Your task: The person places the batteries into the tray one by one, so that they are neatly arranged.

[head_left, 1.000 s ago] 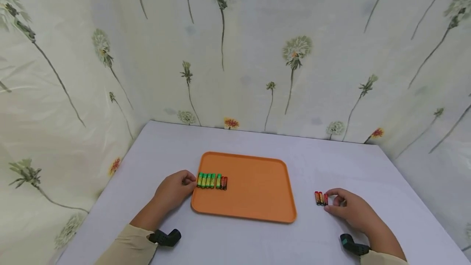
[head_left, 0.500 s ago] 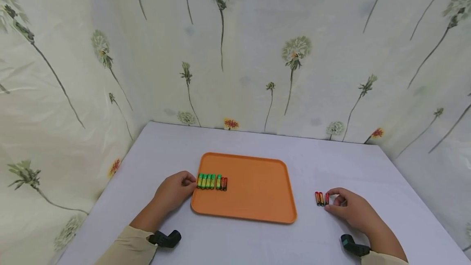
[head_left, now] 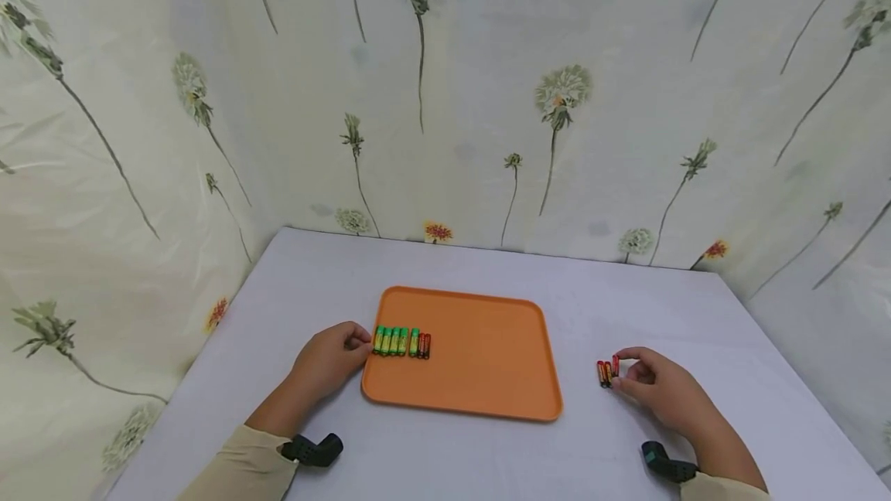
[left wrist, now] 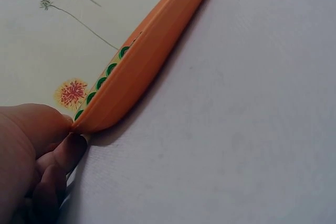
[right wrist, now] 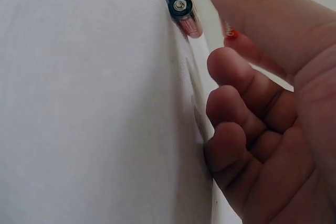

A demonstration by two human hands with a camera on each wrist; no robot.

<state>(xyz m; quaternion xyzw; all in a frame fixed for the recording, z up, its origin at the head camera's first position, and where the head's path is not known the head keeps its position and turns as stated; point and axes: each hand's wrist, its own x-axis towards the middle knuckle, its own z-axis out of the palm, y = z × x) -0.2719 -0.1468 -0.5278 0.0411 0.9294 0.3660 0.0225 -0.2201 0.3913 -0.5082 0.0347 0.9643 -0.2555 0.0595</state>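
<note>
My left hand (head_left: 330,362) pinches the left rim of an orange tray (head_left: 487,362) between thumb and fingers. Inside the tray, against that rim, lies a row of several green batteries (head_left: 390,341), with two red batteries (head_left: 425,346) at its right end. To the right of the tray, my right hand (head_left: 661,391) pinches a small red battery (head_left: 616,365) by its ends, lifted slightly. Two more red and black batteries (right wrist: 180,6) lie side by side on the table just left of those fingertips; in the right wrist view the held battery is mostly hidden behind the thumb.
A white cloth covers the table (head_left: 473,462) under everything. Behind it and on both sides hangs a pale sheet (head_left: 480,99) printed with dandelions. Each wrist wears a black camera mount, the left mount (head_left: 312,451) near the table's front.
My right hand has drawn the red battery slightly away from the other two, then raised it a little, up and left. The left hand and the tray have stayed in place.
</note>
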